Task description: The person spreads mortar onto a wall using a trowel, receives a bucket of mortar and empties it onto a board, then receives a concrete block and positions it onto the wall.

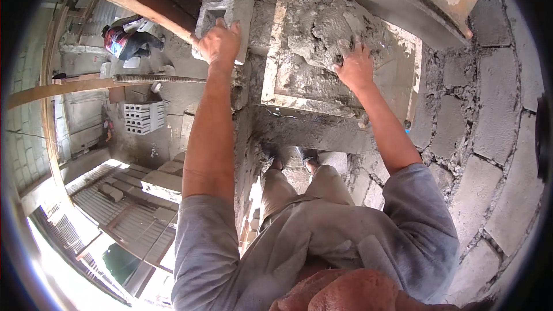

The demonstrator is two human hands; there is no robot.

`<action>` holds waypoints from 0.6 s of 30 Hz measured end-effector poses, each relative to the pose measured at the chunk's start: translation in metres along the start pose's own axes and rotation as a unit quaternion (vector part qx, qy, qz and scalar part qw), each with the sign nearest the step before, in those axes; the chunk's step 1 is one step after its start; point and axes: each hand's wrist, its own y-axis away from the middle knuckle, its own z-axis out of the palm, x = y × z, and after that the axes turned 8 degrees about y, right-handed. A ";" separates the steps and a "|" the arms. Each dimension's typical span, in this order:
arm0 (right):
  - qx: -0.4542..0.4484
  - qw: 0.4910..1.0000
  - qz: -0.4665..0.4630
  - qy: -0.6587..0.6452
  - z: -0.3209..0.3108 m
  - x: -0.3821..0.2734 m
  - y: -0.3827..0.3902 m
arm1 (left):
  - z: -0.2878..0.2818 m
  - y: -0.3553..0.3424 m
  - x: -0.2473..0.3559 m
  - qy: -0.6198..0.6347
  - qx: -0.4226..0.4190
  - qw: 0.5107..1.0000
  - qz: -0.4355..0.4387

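Grey sleeves (299,236) fill the near foreground, and both bare arms stretch forward from them. Reaching straight out, the left hand (219,41) clamps its fingers over the near edge of a hollow concrete block (226,7), which stands on the top of the unfinished wall (245,89). With its elbow bent a little, the right hand (356,68) presses into a heap of wet mortar (325,26); its fingers are sunk in the mix, so I cannot tell whether they close on a handful. That heap lies on a square mortar board (345,103) just right of the block. As I judge it, the block is placed but still wants bedding and jointing, and plenty of mortar remains. At right, the block wall (489,121) already stands several courses high.
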 end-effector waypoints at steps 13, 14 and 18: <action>0.060 0.898 0.179 -0.397 0.070 0.047 -0.033 | 0.002 -0.006 0.009 -0.024 0.030 0.999 -0.001; 0.058 0.898 0.174 -0.399 0.052 0.037 -0.033 | 0.000 -0.006 0.008 -0.037 0.011 0.999 -0.014; 0.136 0.679 0.270 -0.669 -0.027 -0.037 -0.051 | 0.000 -0.004 0.001 -0.028 0.021 0.999 -0.017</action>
